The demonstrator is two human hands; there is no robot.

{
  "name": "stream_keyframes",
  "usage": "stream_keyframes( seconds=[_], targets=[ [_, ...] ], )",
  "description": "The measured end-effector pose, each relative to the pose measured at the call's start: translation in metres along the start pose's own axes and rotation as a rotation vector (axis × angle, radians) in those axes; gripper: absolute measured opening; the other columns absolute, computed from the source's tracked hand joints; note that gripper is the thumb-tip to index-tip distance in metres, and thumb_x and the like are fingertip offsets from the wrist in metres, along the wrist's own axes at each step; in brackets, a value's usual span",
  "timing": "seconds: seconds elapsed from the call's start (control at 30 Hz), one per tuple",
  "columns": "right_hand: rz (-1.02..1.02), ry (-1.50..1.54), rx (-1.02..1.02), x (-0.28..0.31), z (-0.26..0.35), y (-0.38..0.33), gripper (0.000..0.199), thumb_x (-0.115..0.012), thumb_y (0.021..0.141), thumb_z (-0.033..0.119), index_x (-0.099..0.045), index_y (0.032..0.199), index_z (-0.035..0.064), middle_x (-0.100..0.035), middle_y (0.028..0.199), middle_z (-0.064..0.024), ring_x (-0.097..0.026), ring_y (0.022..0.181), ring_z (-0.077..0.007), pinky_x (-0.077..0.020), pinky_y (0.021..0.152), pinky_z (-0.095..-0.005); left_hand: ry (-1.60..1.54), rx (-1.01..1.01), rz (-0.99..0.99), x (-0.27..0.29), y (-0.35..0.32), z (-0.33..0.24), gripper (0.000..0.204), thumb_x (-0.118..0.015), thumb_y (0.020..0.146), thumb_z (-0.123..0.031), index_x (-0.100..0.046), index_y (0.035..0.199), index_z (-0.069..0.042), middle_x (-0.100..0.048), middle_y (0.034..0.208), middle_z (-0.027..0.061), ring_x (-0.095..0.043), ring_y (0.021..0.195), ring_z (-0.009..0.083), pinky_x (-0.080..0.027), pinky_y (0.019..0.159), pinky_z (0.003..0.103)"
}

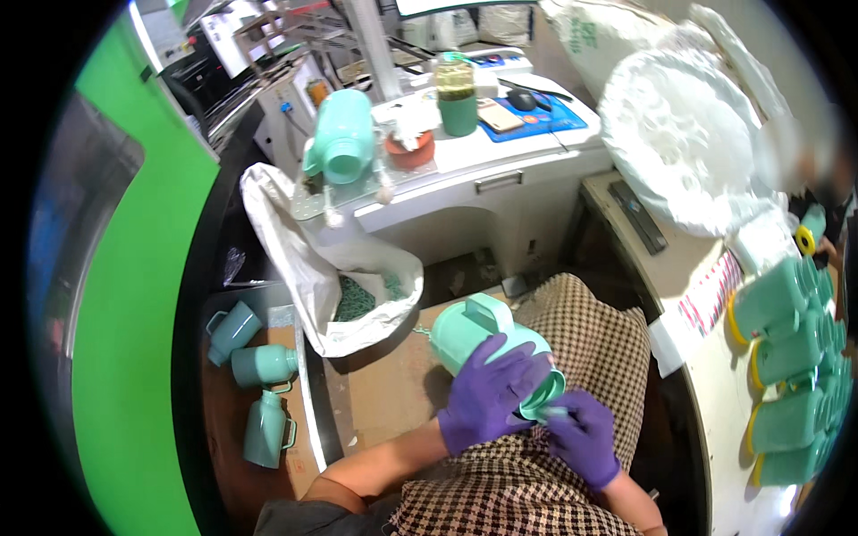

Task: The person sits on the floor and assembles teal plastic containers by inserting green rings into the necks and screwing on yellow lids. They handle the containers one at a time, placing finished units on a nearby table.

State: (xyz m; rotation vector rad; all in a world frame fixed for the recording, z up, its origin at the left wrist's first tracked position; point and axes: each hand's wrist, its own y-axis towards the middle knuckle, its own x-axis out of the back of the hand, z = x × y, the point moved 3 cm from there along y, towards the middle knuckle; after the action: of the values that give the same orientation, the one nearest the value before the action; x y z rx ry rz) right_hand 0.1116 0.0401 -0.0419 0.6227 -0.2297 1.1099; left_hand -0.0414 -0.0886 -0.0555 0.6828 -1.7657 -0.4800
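jug: mint-green plastic jug [478,335] on lap, mouth toward body | left hand [490,393] clamped over its body | right hand [585,438] pinched at rim | tip: brace jug firmly, work rim with short, controlled fingertip strokes

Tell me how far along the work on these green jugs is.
Done, apparently: a row of green jugs with yellow ends lies on the right-hand table. In hand: the left hand steadies one green jug on the lap while the right hand works at its mouth. Left, apparently: three bare jugs lie on the floor at left.
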Motion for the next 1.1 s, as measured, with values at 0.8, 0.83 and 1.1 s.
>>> stream_keyframes(
  seconds=[0.8,0.83,1.1],
  targets=[
    [-0.200,-0.617,0.638,0.038,-0.014,0.199,0.022,-0.074,0.079,0.013,-0.071,0.101,0.0147,-0.067,0.100,-0.0061,-0.066,0.096,-0.0297,-0.0527,0.086,-0.0429,0.030,0.441,-0.139,0.037,-0.099,0.050,0.064,-0.092,0.064,-0.026,-0.061,0.113,0.001,-0.064,0.101,0.0156,-0.063,0.093,0.0370,-0.051,0.085,0.047],
    [-0.270,-0.660,0.602,0.073,-0.013,0.213,0.016,-0.075,0.078,0.013,-0.070,0.093,0.0144,-0.067,0.092,-0.0071,-0.066,0.090,-0.0297,-0.0533,0.081,-0.0427,0.080,0.414,-0.141,0.038,-0.094,0.049,0.069,-0.093,0.063,-0.027,-0.060,0.116,0.002,-0.065,0.102,0.0153,-0.064,0.094,0.0372,-0.051,0.087,0.048],
    [-0.091,-1.472,-0.010,0.260,-0.189,0.313,0.016,-0.068,0.085,0.014,-0.077,0.097,0.0184,-0.067,0.103,-0.0061,-0.067,0.099,-0.0295,-0.0551,0.086,-0.0435,0.027,0.171,-0.089,0.012,-0.046,0.052,0.080,-0.094,0.064,-0.040,-0.061,0.121,0.006,-0.072,0.107,0.0147,-0.071,0.089,0.0322,-0.047,0.102,0.055]
  ],
)
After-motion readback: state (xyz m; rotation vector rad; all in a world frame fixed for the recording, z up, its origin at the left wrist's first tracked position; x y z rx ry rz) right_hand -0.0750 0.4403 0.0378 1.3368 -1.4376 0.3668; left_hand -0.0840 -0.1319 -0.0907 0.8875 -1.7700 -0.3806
